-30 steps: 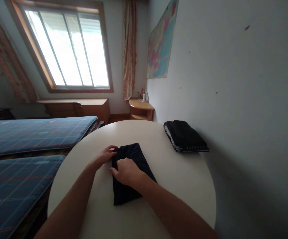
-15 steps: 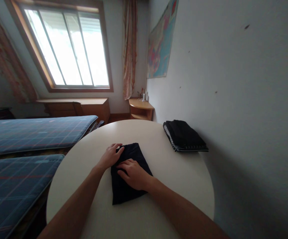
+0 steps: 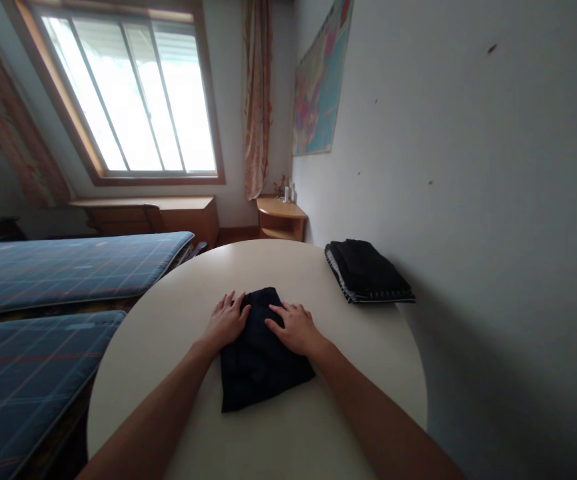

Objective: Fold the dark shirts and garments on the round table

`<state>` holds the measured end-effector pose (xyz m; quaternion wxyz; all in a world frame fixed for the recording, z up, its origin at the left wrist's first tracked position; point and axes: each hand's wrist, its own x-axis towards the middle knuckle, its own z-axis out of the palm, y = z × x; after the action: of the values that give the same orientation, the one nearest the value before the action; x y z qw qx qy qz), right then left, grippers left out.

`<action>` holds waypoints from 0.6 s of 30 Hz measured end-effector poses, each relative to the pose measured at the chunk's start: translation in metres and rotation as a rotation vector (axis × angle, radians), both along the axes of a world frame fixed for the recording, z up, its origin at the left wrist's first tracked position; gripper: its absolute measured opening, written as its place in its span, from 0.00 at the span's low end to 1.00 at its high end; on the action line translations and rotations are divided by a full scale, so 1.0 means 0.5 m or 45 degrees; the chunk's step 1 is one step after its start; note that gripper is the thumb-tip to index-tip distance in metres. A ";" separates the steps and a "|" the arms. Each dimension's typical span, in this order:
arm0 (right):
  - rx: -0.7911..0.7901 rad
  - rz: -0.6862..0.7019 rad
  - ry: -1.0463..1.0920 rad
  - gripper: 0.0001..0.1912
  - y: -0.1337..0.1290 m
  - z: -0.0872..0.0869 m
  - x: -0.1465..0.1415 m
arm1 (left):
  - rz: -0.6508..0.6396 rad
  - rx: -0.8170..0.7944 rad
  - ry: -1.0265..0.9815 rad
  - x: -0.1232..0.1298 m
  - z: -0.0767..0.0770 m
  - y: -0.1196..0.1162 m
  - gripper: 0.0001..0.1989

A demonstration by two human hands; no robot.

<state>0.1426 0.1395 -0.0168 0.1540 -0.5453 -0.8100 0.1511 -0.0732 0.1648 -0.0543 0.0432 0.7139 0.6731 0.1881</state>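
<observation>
A dark navy piece of folded clothing [image 3: 263, 370] lies flat on the round white table [image 3: 168, 320] in front of me; its exact kind does not show. At its left edge rests my left hand [image 3: 227, 321], fingers spread, the thumb on the cloth. My right hand [image 3: 294, 328] lies on the upper right side of the cloth with its fingers apart. Neither hand grips the fabric.
A stack of folded black clothes [image 3: 368, 270] sits at the table's back right edge, close to the white wall [image 3: 493, 233]. Left of the table are beds with blue plaid mattresses [image 3: 68, 270]. A wooden desk [image 3: 188, 213] and a corner shelf [image 3: 282, 210] stand at the back.
My right hand has moved from the middle of the cloth to its right side. The left hand has shifted slightly at the left edge, its fingers more spread.
</observation>
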 end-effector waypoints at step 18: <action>0.071 -0.097 0.347 0.32 0.041 -0.012 0.023 | 0.032 0.236 -0.151 0.074 0.029 -0.036 0.25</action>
<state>0.1543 0.1598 -0.0229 0.2834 -0.5456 -0.7641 0.1954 -0.0360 0.1468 -0.0398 0.0145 0.6940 0.6579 0.2920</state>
